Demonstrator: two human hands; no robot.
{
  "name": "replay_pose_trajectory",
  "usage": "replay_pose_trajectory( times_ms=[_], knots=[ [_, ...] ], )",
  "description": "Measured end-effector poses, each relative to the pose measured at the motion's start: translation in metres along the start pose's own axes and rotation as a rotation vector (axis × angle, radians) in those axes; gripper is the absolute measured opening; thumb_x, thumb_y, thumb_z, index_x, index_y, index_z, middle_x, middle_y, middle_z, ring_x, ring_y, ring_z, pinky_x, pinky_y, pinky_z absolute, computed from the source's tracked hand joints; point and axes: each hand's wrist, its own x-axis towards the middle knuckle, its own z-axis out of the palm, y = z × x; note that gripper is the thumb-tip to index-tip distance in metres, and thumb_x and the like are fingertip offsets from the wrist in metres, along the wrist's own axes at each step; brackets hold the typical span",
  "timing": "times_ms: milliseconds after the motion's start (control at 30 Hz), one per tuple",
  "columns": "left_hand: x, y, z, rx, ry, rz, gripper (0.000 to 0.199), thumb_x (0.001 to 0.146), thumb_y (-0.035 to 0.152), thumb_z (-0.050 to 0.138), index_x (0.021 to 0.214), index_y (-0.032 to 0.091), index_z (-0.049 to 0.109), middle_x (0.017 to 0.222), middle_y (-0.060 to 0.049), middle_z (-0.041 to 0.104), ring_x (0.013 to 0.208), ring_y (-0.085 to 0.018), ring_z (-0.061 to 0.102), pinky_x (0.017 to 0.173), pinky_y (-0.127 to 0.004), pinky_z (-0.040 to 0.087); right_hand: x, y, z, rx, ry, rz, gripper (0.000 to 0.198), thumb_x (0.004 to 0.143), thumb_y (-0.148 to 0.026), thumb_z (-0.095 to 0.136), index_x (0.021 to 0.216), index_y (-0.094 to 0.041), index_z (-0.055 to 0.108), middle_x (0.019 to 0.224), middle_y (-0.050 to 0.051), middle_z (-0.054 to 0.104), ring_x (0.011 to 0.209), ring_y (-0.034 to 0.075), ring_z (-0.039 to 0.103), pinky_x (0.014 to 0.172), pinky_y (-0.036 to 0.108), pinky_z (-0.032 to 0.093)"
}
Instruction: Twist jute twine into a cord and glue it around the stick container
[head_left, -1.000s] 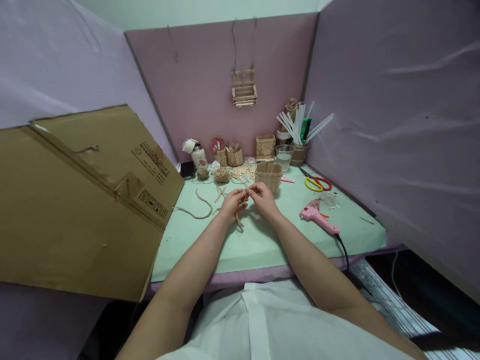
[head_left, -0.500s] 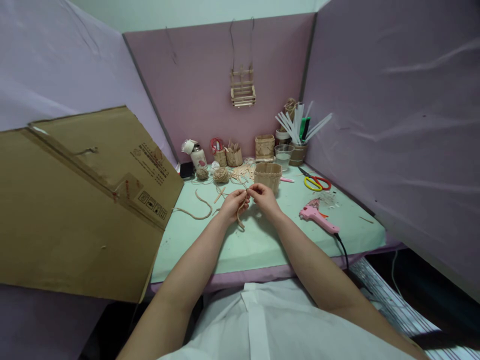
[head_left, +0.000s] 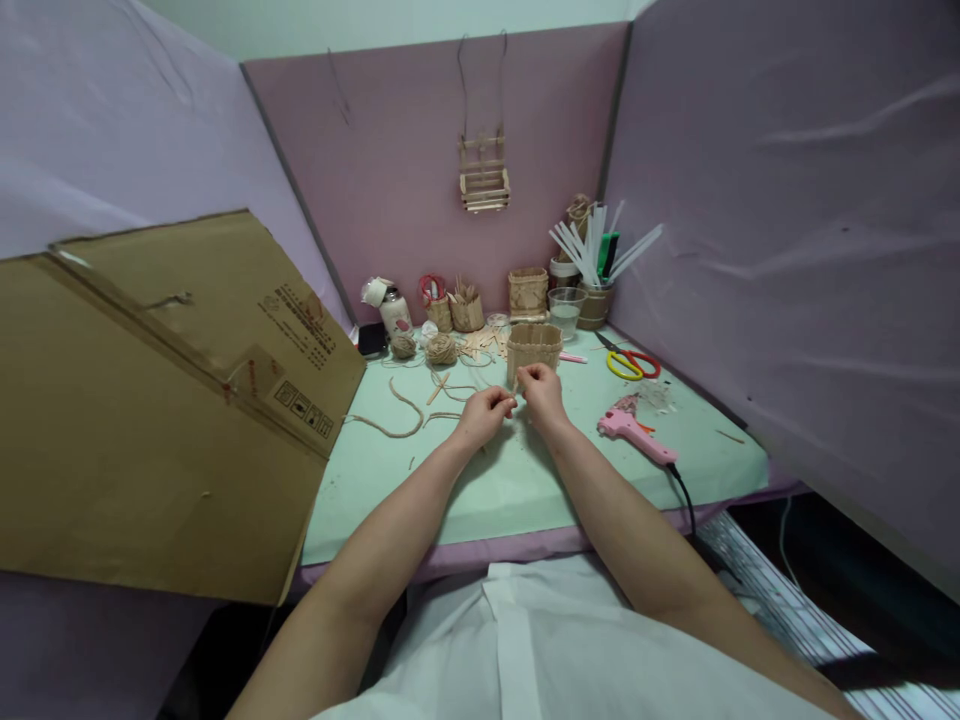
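Observation:
A short length of tan jute cord (head_left: 515,387) shows between my two hands, most of it hidden by the fingers. The fingers of my left hand (head_left: 486,416) are closed in a pinch at its lower end. Slightly higher, my right hand (head_left: 541,393) pinches the cord just in front of a woven-looking tan basket (head_left: 534,345), whose lower front is partly covered by that hand. A longer piece of thick cord (head_left: 401,432) lies curved on the table to the left.
Balls of twine (head_left: 441,349) and flat wooden sticks (head_left: 484,345) lie behind. On the right are scissors (head_left: 634,364) and a pink glue gun (head_left: 637,437) with its cable. A large cardboard sheet (head_left: 187,400) leans at left. Pots and a clear cup (head_left: 566,312) stand along the back.
My hands have moved slightly apart and right, the right one closer to the basket. The cord's loose end that hung below my left hand no longer shows there.

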Motion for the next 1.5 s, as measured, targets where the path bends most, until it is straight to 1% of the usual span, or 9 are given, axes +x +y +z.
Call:
replay_pose_trajectory(
  times_ms=[133,367,533,833,1000,1133,1233,1333,1500],
  knots=[
    [-0.002,0.008,0.005,-0.072,-0.038,-0.033,0.015,0.074,0.026,0.056,0.064,0.016,0.056,0.054,0.002,0.056,0.050,-0.008,0.041,0.052,-0.023,0.031,0.003,0.001,-0.003,-0.006,0.089,-0.030,0.020,0.067,-0.039,0.057,0.064,-0.021,0.050,0.062,-0.002,0.052,0.062,0.014,0.048,0.058,0.027,0.039],
    [-0.004,0.007,0.001,-0.370,0.020,-0.130,0.020,0.071,0.033,0.064,0.075,0.014,0.064,0.057,0.001,0.056,0.050,-0.008,0.044,0.051,-0.022,0.033,0.003,-0.013,-0.009,0.151,-0.092,-0.041,0.028,0.065,-0.046,0.064,0.068,-0.020,0.053,0.055,-0.005,0.045,0.053,0.011,0.040,0.051,0.025,0.035],
    [-0.003,0.008,0.001,-0.466,0.037,-0.191,0.025,0.068,0.032,0.069,0.084,0.013,0.066,0.057,0.001,0.056,0.051,-0.007,0.045,0.052,-0.022,0.034,-0.001,-0.019,-0.007,0.215,-0.160,-0.025,0.029,0.065,-0.048,0.065,0.068,-0.021,0.053,0.054,-0.006,0.043,0.050,0.010,0.038,0.050,0.025,0.034],
    [-0.002,0.007,-0.003,-0.488,0.058,-0.199,0.021,0.065,0.028,0.072,0.080,0.013,0.069,0.067,-0.001,0.061,0.059,-0.008,0.052,0.057,-0.022,0.039,-0.001,-0.017,-0.004,0.341,-0.259,0.009,0.028,0.064,-0.044,0.069,0.068,-0.021,0.054,0.054,-0.006,0.043,0.050,0.010,0.041,0.052,0.025,0.039],
    [-0.002,0.009,-0.003,-0.559,0.057,-0.237,0.020,0.065,0.024,0.073,0.079,0.013,0.068,0.067,-0.002,0.062,0.059,-0.008,0.053,0.061,-0.023,0.043,-0.002,-0.020,-0.005,0.338,-0.279,0.018,0.038,0.066,-0.056,0.066,0.064,-0.021,0.053,0.057,-0.004,0.046,0.050,0.010,0.042,0.050,0.025,0.040],
    [-0.002,0.008,-0.005,-0.545,0.050,-0.185,0.024,0.066,0.024,0.070,0.088,0.014,0.069,0.068,-0.001,0.062,0.059,-0.007,0.052,0.058,-0.021,0.041,-0.002,-0.019,-0.006,0.266,-0.223,0.130,0.047,0.067,-0.066,0.061,0.064,-0.019,0.055,0.059,-0.001,0.052,0.050,0.010,0.044,0.047,0.024,0.036],
    [0.000,0.005,-0.005,-0.521,0.047,-0.145,0.023,0.066,0.025,0.069,0.087,0.015,0.069,0.068,0.000,0.061,0.058,-0.007,0.049,0.056,-0.020,0.039,-0.002,-0.016,-0.007,0.175,-0.307,0.217,0.048,0.067,-0.067,0.060,0.069,-0.019,0.059,0.064,0.001,0.057,0.055,0.011,0.049,0.048,0.023,0.037],
    [0.001,0.004,-0.004,-0.476,0.038,-0.131,0.016,0.066,0.025,0.068,0.078,0.014,0.068,0.063,0.001,0.059,0.056,-0.007,0.046,0.056,-0.021,0.037,-0.003,-0.013,-0.006,0.164,-0.440,0.171,0.044,0.064,-0.061,0.066,0.075,-0.019,0.062,0.067,0.000,0.060,0.060,0.012,0.053,0.053,0.023,0.040],
    [0.002,0.004,-0.004,-0.409,0.075,-0.095,0.014,0.069,0.025,0.066,0.076,0.014,0.068,0.058,0.002,0.056,0.055,-0.008,0.046,0.056,-0.022,0.036,-0.003,-0.011,-0.006,0.188,-0.420,0.092,0.036,0.058,-0.050,0.073,0.068,-0.019,0.059,0.062,-0.003,0.056,0.058,0.011,0.050,0.054,0.023,0.038]
  ],
)
